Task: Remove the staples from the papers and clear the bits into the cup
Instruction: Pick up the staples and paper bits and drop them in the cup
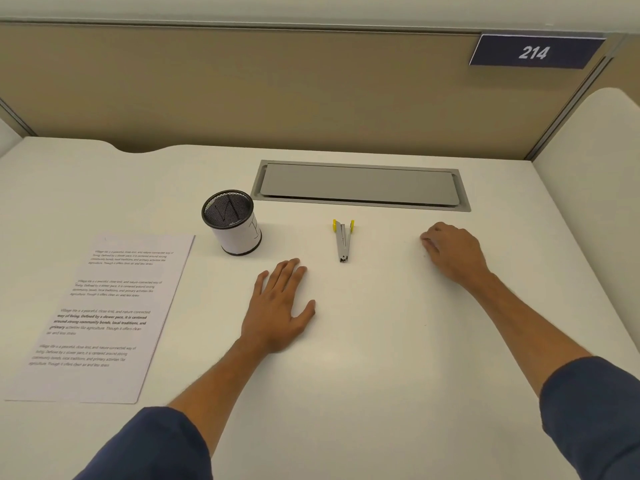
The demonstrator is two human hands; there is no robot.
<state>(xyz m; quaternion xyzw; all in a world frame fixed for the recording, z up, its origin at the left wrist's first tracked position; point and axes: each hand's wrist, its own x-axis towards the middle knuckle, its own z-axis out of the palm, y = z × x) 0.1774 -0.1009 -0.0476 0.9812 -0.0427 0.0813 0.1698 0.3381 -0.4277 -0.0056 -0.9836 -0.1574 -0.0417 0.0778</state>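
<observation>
On the white tabletop (363,341), your stack of printed white papers (104,317) lies by the left edge. Your left hand (278,306) rests flat, released; your right hand (452,252) curls over specks near the right edge, and sweeping could scatter them. The paper-wrapped black mesh cup (232,221) looks empty; the grey, yellow-tipped staple remover (343,239) lies mid-tabletop.

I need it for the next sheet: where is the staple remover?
The grey metal staple remover with yellow grips lies mid-desk, between the left hand and right hand, right of the mesh cup.
</observation>
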